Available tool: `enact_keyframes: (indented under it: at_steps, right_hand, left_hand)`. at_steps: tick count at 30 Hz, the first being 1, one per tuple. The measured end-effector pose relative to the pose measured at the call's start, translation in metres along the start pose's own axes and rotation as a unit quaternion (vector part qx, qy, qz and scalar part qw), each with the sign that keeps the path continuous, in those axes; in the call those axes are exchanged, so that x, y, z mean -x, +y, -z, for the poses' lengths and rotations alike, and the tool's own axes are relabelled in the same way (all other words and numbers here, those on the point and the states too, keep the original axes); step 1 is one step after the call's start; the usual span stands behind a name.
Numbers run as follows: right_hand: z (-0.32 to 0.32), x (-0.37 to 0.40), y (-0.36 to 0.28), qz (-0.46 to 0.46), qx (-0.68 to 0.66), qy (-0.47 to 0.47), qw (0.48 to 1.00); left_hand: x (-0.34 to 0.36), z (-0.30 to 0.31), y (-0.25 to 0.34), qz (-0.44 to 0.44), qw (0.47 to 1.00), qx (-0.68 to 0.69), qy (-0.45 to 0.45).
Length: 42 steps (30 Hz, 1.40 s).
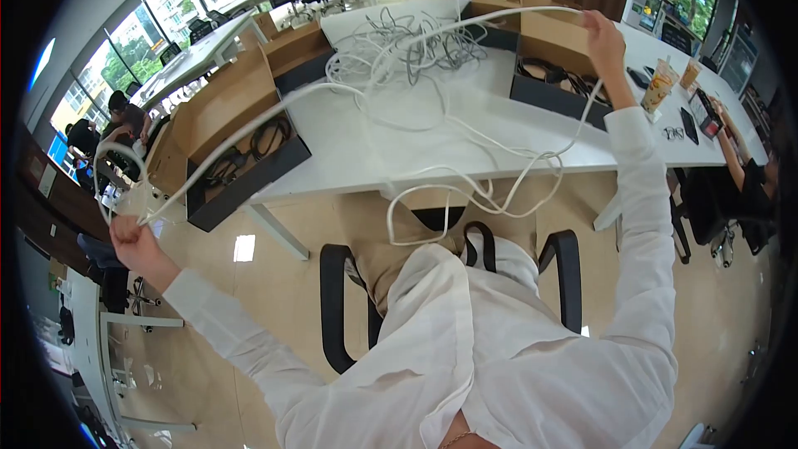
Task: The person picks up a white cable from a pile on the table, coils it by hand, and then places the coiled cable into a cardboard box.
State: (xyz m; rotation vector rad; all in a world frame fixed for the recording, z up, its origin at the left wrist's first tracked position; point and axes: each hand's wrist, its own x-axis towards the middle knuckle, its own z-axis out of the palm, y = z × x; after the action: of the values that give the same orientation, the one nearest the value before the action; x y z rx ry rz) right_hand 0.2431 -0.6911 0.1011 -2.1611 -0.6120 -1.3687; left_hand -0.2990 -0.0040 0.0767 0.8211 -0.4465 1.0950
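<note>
My left hand [140,245] is raised at the far left, closed around a white cable [241,135] with a few loops standing up above the fist. From there the cable stretches over the left box toward the middle of the table. Up at the right, my right hand [605,46] grips a length of white cable too, which runs left over the pile and also hangs down past the box. Slack loops droop over the table's front edge onto my lap. A tangled heap of white and grey cables [407,46] lies at the back of the white table [332,145].
An open box [287,162] with black cables stands on the left, another box [532,91] with black cables on the right. Farther right are drink cups [661,87], a phone [689,126], glasses [672,133] and a seated person holding a device. Chair armrests flank me.
</note>
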Motion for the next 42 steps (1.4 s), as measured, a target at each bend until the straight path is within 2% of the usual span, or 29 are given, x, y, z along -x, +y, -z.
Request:
enact_keyframes:
  at_steps: [1,2,3,4,5,6,8,9,11,12,13,16,19,21,25,28,31,34,36,37,40,42]
  right_hand:
    - [-0.004,-0.011,0.035,-0.079,0.029,-0.031,0.996]
    - [-0.012,-0.019,0.087,-0.085,0.083,-0.066,0.991]
    - [-0.012,-0.019,0.119,-0.131,0.106,-0.106,0.98]
    - [-0.009,-0.019,0.144,-0.155,0.154,-0.176,0.96]
    - [-0.03,-0.015,0.206,-0.226,0.108,-0.132,0.959]
    - [-0.031,-0.016,0.203,-0.32,0.012,-0.11,0.941]
    - [-0.023,-0.018,0.193,-0.487,-0.177,-0.064,0.853]
    - [-0.023,-0.021,0.183,-0.501,-0.231,-0.042,0.833]
    - [-0.026,-0.026,0.143,-0.527,-0.334,-0.001,0.782]
    - [-0.031,-0.028,0.125,-0.503,-0.356,-0.033,0.787]
    - [-0.036,-0.031,0.106,-0.478,-0.377,-0.065,0.791]
    - [-0.047,-0.051,0.047,-0.409,-0.388,-0.092,0.821]
    - [-0.049,-0.072,-0.008,-0.362,-0.387,-0.082,0.844]
    - [-0.051,-0.09,-0.037,-0.327,-0.436,-0.067,0.836]
    - [-0.094,-0.125,-0.014,-0.261,-0.527,-0.075,0.805]
    - [-0.103,-0.128,-0.066,-0.318,-0.44,-0.037,0.839]
    - [-0.153,-0.119,-0.063,-0.284,-0.39,-0.069,0.873]
    - [-0.187,-0.069,-0.05,-0.169,-0.189,-0.076,0.964]
    - [-0.206,-0.041,-0.054,-0.078,-0.057,-0.08,0.992]
    - [-0.207,-0.035,-0.065,-0.029,0.007,-0.08,0.996]
    - [-0.18,-0.003,-0.108,0.085,0.113,0.042,0.989]
    - [-0.156,0.004,-0.146,0.143,0.014,0.009,0.99]
  left_hand:
    - [-0.009,0.052,0.03,-0.085,0.972,-0.213,0.059]
    - [-0.01,0.088,0.055,-0.111,0.963,-0.229,0.084]
    - [-0.01,0.122,0.08,-0.135,0.953,-0.246,0.11]
    - [-0.006,0.148,0.102,-0.096,0.989,-0.072,0.091]
    - [0.002,0.155,0.114,-0.084,0.992,-0.005,0.089]
    - [0.009,0.163,0.126,-0.072,0.991,0.063,0.089]
    - [0.018,0.164,0.138,-0.116,0.985,-0.012,0.13]
    - [0.023,0.149,0.135,-0.134,0.977,-0.037,0.162]
    - [0.026,0.133,0.131,-0.09,0.989,-0.002,0.119]
    - [0.025,0.124,0.128,-0.068,0.993,0.016,0.098]
    - [0.023,0.112,0.124,-0.005,0.999,0.048,0.015]
    - [0.012,0.054,0.093,-0.006,0.999,0.012,0.034]
    - [-0.001,-0.016,0.059,0.095,0.994,0.044,-0.04]
    - [-0.004,-0.053,0.035,0.113,0.992,0.034,-0.046]
    - [0.003,-0.117,-0.013,0.133,0.989,0.017,-0.056]
    - [0.008,-0.138,-0.033,0.158,0.982,0.06,-0.079]
    - [0.017,-0.155,-0.049,0.185,0.969,0.123,-0.111]
    - [0.03,-0.17,-0.059,0.202,0.961,0.134,-0.131]
    - [0.041,-0.173,-0.064,0.22,0.961,0.118,-0.116]
    - [0.047,-0.173,-0.067,0.235,0.966,0.08,-0.067]
    - [0.067,-0.178,-0.089,0.247,0.966,0.053,-0.055]
    - [0.072,-0.169,-0.101,0.263,0.959,0.096,-0.042]
